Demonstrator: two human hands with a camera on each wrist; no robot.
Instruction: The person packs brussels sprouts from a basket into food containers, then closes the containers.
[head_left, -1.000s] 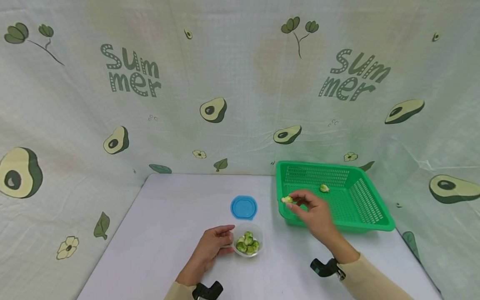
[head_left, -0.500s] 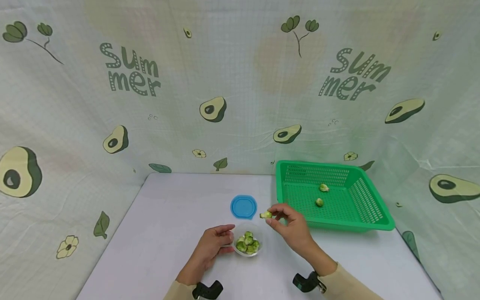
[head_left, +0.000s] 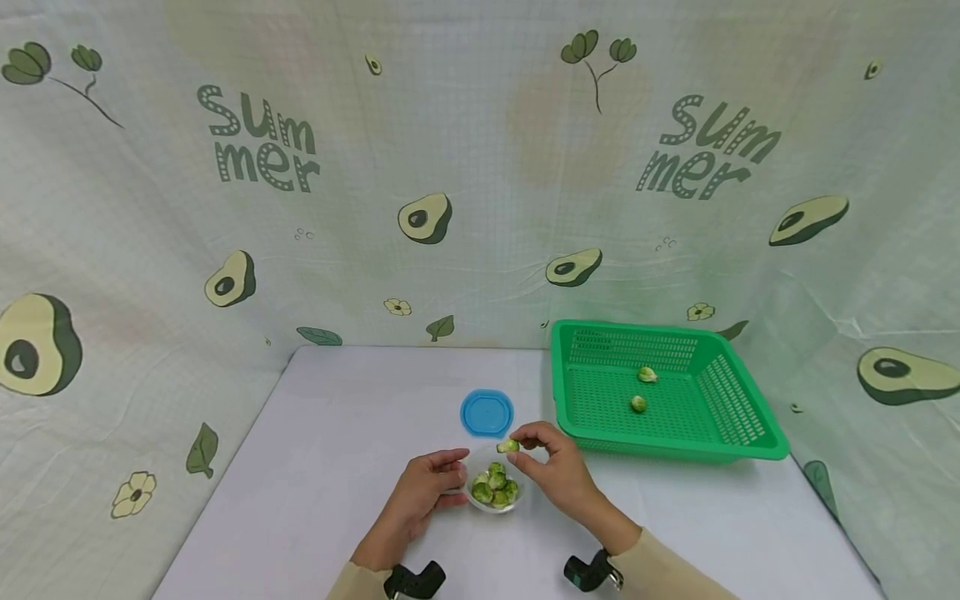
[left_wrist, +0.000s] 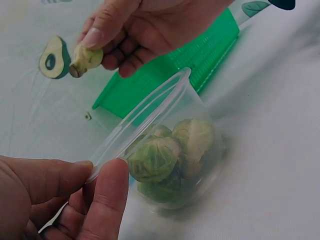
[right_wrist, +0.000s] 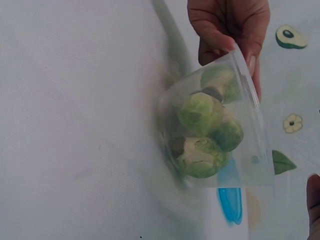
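My left hand [head_left: 429,487] pinches the rim of a round clear plastic tub [left_wrist: 197,102] between thumb and fingers. Several green Brussels sprouts [head_left: 497,486] lie inside it, seen through its wall in both wrist views. Above the tub's far right side, my right hand [head_left: 561,467] holds one more Brussels sprout [left_wrist: 86,60] between thumb and fingertips, its cut stem end pointing away from the hand. In the right wrist view only a bit of the right hand [right_wrist: 314,200] shows at the edge, and the sprout it holds is out of sight.
A green perforated basket [head_left: 675,450] stands at the back right of the white table [head_left: 300,483], with two sprouts [head_left: 647,375] on its bottom. Just behind the tub lies a blue lid [head_left: 487,412]. A printed curtain [head_left: 480,150] hangs around the table.
My right hand has carried its sprout left and toward me, from the basket's left edge to above the tub. The left hand and tub have stayed in place.
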